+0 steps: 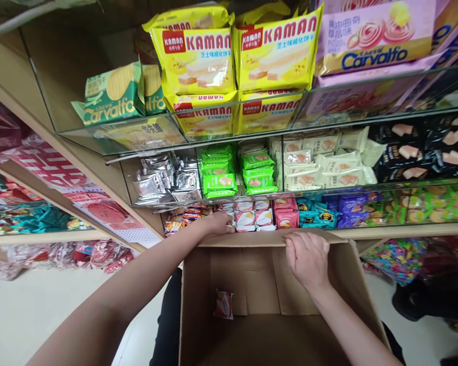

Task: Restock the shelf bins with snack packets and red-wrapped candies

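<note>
My left hand (218, 224) reaches over the far rim of a cardboard box to the lowest shelf. Its fingers are bent beside the white and red snack packets (245, 219); what they hold, if anything, is hidden. On the far edge of the cardboard box (248, 239), my right hand (308, 258) is closed, its fingers wrapped over the rim. One small red and white packet (224, 304) lies inside the box, toward the left. Orange snack packets (185, 219) sit left of my left hand, and pink packets (286, 212) are farther right.
Above, a glass-fronted shelf carries yellow wafer packs (198, 61) and green biscuit packs (112, 96). Bright green packets (218, 170) fill part of the middle shelf. A wooden divider (80, 173) stands at left. Someone's dark shoe (408, 300) shows at right.
</note>
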`<control>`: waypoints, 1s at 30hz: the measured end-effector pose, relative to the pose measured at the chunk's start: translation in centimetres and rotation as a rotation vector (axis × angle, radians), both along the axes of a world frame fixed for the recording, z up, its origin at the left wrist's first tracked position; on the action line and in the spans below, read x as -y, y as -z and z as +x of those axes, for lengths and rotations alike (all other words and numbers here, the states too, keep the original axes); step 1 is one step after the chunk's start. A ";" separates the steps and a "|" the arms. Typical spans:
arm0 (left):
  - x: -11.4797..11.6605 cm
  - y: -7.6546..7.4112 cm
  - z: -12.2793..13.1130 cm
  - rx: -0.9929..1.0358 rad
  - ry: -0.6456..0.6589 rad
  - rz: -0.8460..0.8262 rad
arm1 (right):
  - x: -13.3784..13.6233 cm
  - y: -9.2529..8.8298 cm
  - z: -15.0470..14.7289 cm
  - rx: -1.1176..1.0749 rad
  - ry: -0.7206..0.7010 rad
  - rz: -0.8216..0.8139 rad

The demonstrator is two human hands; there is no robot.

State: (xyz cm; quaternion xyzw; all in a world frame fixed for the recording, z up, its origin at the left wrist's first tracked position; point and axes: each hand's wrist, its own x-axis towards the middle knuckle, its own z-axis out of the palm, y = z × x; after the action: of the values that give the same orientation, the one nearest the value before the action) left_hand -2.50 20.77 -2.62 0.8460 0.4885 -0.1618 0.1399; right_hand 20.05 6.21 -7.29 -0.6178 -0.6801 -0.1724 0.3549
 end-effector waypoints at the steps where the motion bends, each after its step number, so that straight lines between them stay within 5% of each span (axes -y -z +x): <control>1: -0.1 0.0 -0.2 -0.009 0.015 -0.015 | 0.0 0.0 0.0 0.000 0.000 0.004; 24: 0.4 -0.3 -0.1 -0.020 -0.003 0.069 | -0.1 0.2 0.0 0.011 0.005 0.027; 30: 2.0 -2.3 0.8 0.069 -0.078 0.079 | -0.1 0.3 0.0 0.011 0.004 0.028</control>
State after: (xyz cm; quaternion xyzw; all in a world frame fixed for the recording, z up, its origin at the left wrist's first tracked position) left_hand -1.71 18.80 -0.29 0.8363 0.5218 -0.1074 0.1294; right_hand 20.07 6.26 -7.55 -0.6133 -0.6784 -0.1858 0.3593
